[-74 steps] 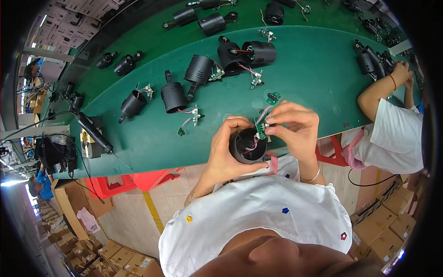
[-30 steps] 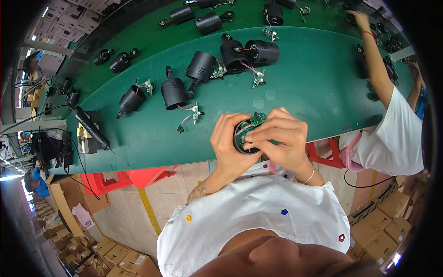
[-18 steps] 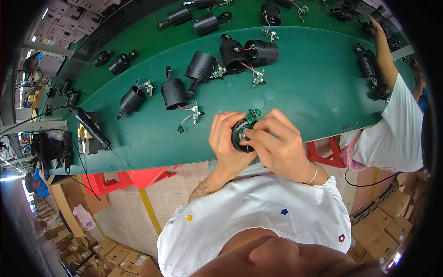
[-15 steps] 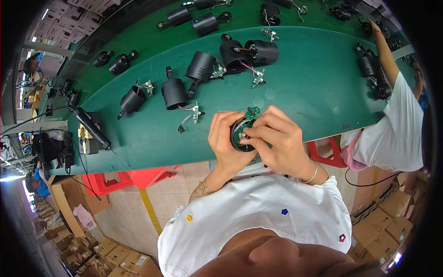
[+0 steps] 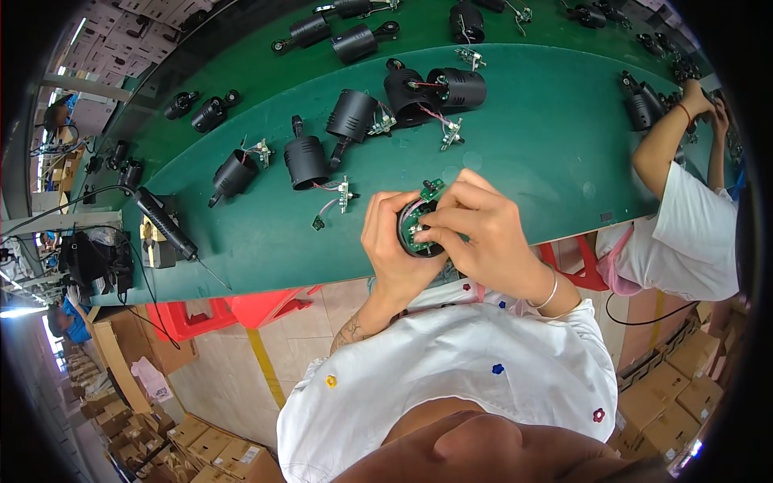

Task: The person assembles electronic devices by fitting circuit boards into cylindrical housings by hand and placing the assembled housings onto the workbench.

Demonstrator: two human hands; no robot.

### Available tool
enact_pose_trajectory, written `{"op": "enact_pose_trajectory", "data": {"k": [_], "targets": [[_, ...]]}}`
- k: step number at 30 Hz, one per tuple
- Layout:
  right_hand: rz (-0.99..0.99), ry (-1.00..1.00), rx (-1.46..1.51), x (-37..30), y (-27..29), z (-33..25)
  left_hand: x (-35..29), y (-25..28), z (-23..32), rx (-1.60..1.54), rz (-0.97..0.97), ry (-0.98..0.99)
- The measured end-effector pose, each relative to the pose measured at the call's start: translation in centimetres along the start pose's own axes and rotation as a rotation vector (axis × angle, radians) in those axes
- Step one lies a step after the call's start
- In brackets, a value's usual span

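My left hand [image 5: 387,249] is wrapped round a black cylindrical housing [image 5: 403,235], its open end facing up toward me. Inside the housing sits a green circuit board [image 5: 412,219] with small parts on it. The thumb and fingertips of my right hand [image 5: 481,229] pinch a small silvery part at that board, within the housing's mouth. A smaller green board [image 5: 432,190] on pinkish wires sticks out over the far rim. Both hands are just above the near edge of the green table [image 5: 515,153].
Several black housings [image 5: 306,163] with wired circuit boards [image 5: 345,195] lie beyond my hands. A soldering iron [image 5: 165,225] rests in its stand at the left, its tip pointing toward me. A co-worker's arm [image 5: 672,133] reaches over parts at the right. Red stools [image 5: 189,318] stand below the table.
My right fingertips have gone slightly deeper into the housing, and the housing has shifted a little to the left. At the right, the co-worker's arm has bent and drawn nearer.
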State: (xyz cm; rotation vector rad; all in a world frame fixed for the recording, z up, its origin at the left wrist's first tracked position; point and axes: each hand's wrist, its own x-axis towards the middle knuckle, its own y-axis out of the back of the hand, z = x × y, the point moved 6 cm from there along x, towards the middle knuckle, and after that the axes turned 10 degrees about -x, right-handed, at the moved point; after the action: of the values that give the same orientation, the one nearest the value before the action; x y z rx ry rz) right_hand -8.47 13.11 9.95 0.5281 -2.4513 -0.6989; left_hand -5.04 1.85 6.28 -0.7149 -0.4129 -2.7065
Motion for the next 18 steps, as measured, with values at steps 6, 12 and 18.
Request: {"op": "enact_pose_trajectory", "data": {"k": [6,12,18], "targets": [[0.022,0.034,0.036,0.0,-0.2,0.0,-0.1,0.6,0.1,-0.006,-0.030,-0.011],[0.207,0.141,-0.120,-1.3,-0.8,-1.5,-0.6,1.1,-0.1,-0.001,-0.015,-0.019],[0.067,0.143,0.009,-0.5,0.0,-1.5,-0.9,1.0,0.3,-0.070,0.004,-0.059]]}}
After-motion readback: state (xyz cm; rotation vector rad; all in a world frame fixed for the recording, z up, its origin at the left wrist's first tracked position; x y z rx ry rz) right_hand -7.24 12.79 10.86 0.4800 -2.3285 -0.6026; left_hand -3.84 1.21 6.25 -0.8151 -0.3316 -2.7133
